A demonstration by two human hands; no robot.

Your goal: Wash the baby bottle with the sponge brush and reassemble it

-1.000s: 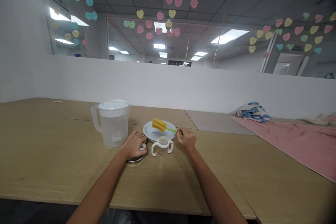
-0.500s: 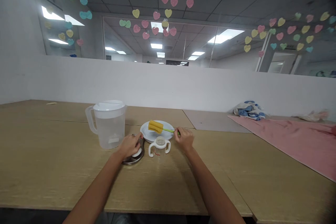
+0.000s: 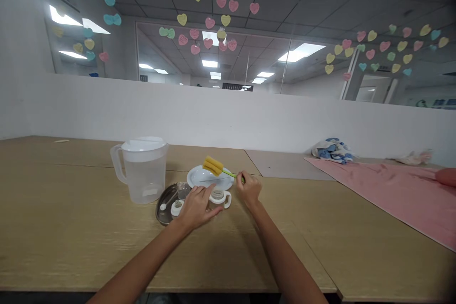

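Observation:
My right hand (image 3: 248, 189) is closed on the green handle of a bottle brush (image 3: 214, 166), whose yellow sponge head is lifted a little above a white plate (image 3: 202, 178). My left hand (image 3: 197, 205) reaches over to a small clear two-handled cup (image 3: 220, 196) and covers its left side; its fingers curl toward the cup. To the left of that hand lies a small metal tray (image 3: 162, 210) with a few small white and clear bottle parts (image 3: 176, 207) on it.
A clear plastic pitcher (image 3: 141, 169) with a white lid, holding water, stands left of the tray. A pink cloth (image 3: 395, 190) covers the table's right side, with a blue-and-white bundle (image 3: 332, 149) behind it. A white partition wall runs along the table's far edge.
My left hand left the metal tray and moved right to the two-handled cup. My right hand raised the brush, so its sponge head came up off the plate.

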